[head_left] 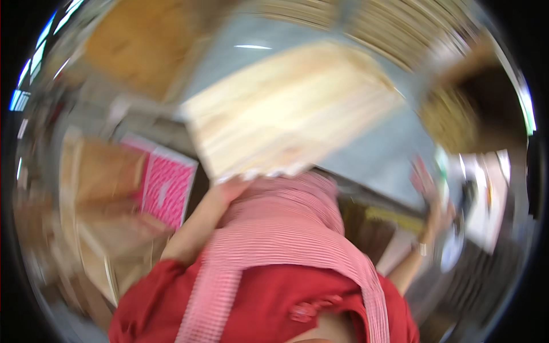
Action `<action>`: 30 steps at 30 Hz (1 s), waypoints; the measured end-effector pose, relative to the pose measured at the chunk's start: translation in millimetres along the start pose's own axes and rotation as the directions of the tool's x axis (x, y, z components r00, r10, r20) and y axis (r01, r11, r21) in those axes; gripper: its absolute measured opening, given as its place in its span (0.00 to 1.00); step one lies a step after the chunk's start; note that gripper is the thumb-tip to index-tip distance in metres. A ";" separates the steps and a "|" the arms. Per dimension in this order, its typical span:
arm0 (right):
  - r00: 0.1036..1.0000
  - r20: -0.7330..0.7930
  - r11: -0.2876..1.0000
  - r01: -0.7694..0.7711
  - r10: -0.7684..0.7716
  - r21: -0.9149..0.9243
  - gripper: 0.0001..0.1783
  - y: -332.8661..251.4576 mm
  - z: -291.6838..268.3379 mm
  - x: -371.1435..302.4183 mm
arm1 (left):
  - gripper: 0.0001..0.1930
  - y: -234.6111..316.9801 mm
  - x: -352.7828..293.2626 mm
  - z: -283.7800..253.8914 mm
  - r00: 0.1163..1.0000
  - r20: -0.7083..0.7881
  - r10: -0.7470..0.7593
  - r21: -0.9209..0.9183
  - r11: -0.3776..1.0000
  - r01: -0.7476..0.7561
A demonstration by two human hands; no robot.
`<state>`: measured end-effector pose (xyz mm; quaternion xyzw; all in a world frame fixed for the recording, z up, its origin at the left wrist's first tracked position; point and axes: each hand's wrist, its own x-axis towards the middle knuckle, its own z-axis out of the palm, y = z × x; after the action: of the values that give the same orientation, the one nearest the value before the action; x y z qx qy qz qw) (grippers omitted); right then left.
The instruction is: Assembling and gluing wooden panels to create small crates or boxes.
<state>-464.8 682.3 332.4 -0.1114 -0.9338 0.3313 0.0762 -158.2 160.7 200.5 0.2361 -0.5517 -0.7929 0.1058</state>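
A pale wooden board (pixel 291 108) lies at a slant on a blue-grey tabletop (pixel 372 154), its near edge close to my apron. My left hand (pixel 231 187) is at the board's near left corner; its fingers are blurred and partly hidden, so its grip does not show. White lumps run along that near edge, too smeared to identify. Off to the right, beyond the table's edge, my right hand (pixel 423 178) is raised with fingers stretched out and nothing visible in it. Beside it is a blurred green and white thing (pixel 441 163).
To my left are a pink-and-white patterned box (pixel 167 186) and an open brown cardboard box (pixel 108 171). A brown panel (pixel 140 46) is at the far left. Stacked wooden strips (pixel 394 28) line the back. A round yellowish thing (pixel 449 120) is at the right.
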 end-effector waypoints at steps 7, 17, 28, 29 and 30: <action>0.989 0.001 0.693 0.103 -0.148 0.714 0.29 81.4 38.3 71.3 | 0.33 122.4 30.9 -0.9 1.000 0.014 -0.025 -0.760 0.650 0.027; 0.777 -0.058 0.778 0.628 -0.627 -0.004 0.26 -112.2 82.6 -67.7 | 0.32 219.0 44.4 18.7 0.959 0.282 -0.026 -0.627 0.751 0.205; 0.007 0.761 0.183 0.972 -0.648 0.147 0.30 -368.7 214.4 -273.2 | 0.29 274.8 23.5 64.5 0.937 0.292 0.193 -0.833 0.532 0.150; 0.003 0.638 0.162 0.968 -0.770 0.190 0.31 -346.7 246.0 -260.7 | 0.30 281.4 15.7 61.7 0.928 0.312 0.205 -0.800 0.583 0.140; -0.025 0.494 0.103 0.968 -0.869 0.229 0.32 -326.6 278.0 -246.7 | 0.32 283.2 11.9 61.6 0.926 0.277 0.256 -0.786 0.615 0.065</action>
<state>-338.6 204.4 309.4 0.6244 -0.7714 0.1226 0.0113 -225.0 101.9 476.6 -0.0144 -0.1721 -0.9754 0.1372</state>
